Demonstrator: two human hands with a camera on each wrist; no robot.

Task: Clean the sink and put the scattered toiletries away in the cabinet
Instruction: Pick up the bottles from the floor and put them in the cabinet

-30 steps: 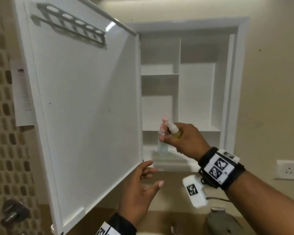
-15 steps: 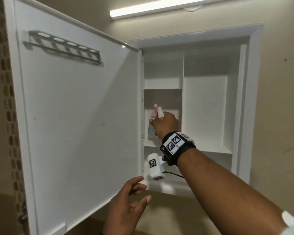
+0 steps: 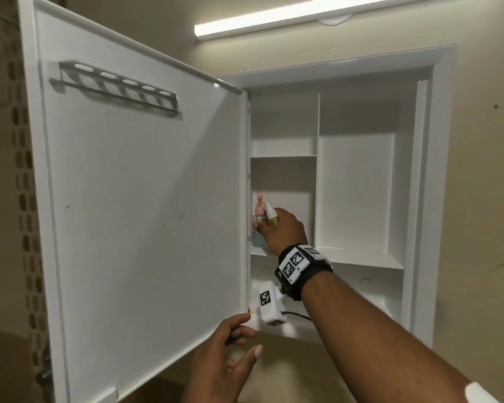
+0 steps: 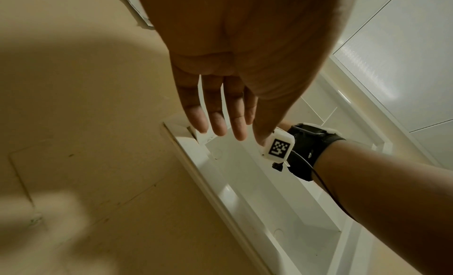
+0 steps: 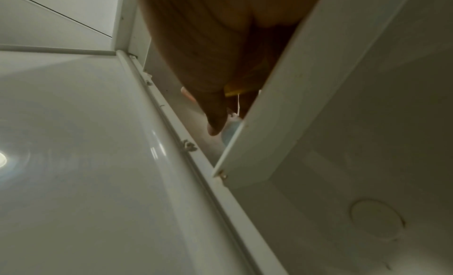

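A white wall cabinet (image 3: 358,260) stands with its door (image 3: 140,199) swung wide to the left. My right hand (image 3: 282,231) reaches into the left middle compartment and grips two small bottles together. One is clear with blue liquid and a pink cap (image 3: 259,225). The other is yellow with a white spray top (image 3: 271,215). Both are at the shelf (image 3: 261,253), against the left wall. In the right wrist view the yellow bottle (image 5: 236,88) and the blue one (image 5: 230,132) show behind my fingers. My left hand (image 3: 230,353) hangs below the door's lower corner, fingers relaxed, holding nothing.
A slotted metal holder (image 3: 117,88) is fixed high on the door's inside. A lit tube lamp (image 3: 288,18) runs above the cabinet. The other compartments (image 3: 355,193) hold nothing. Beige wall surrounds the frame.
My right hand rose from the cabinet's bottom ledge into the left middle compartment, carrying both bottles. The view tilted up. My left hand stayed near the door's lower corner.
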